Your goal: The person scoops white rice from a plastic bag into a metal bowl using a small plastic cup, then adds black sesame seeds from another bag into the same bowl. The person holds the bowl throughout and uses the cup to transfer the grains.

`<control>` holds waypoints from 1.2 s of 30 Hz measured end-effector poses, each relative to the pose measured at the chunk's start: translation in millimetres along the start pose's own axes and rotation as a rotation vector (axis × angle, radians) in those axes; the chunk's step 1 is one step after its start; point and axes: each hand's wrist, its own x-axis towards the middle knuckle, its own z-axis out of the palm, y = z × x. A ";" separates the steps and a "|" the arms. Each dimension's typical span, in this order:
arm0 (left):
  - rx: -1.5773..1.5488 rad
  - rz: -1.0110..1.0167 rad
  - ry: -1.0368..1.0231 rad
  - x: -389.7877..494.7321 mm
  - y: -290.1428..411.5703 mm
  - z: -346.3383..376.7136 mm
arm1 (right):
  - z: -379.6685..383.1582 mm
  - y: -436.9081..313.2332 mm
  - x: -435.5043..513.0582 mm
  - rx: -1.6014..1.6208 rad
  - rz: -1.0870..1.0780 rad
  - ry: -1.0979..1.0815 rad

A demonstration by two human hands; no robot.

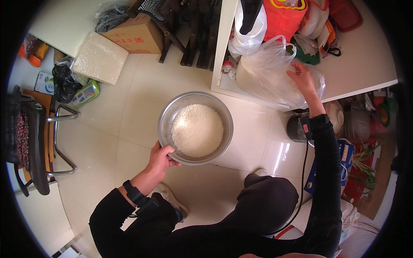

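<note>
My left hand grips the near-left rim of a round stainless steel bowl, thumb over the edge and fingers beneath. Uncooked white rice lies in the bowl, which I hold over the tiled floor. Over on the right, my right hand is at a bulky translucent plastic bag with pale contents. Its fingers are bent and close to the thumb; whether they pinch the plastic cannot be made out. The bag rests on a white cabinet shelf, its handles standing up.
Red and white bags crowd the shelf behind. A cardboard box, a white slab-like block and dark wooden legs stand ahead. To the left is a metal-framed chair. A black cable hangs beside my right arm.
</note>
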 end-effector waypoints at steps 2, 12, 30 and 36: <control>-0.057 0.017 -0.062 2.3 -4.7 -4.6 | -0.9 -3.5 1.6 0.011 0.017 -0.038; -0.117 0.045 -0.181 9.8 -9.6 0.4 | -0.4 -11.2 4.0 -0.092 -0.009 -0.017; -0.129 0.051 -0.121 13.3 -23.7 -3.1 | 83.3 35.4 21.4 -0.249 -0.038 -0.377; -0.045 0.088 -0.143 10.6 -16.6 1.6 | 38.2 20.3 1.8 0.747 0.542 -0.297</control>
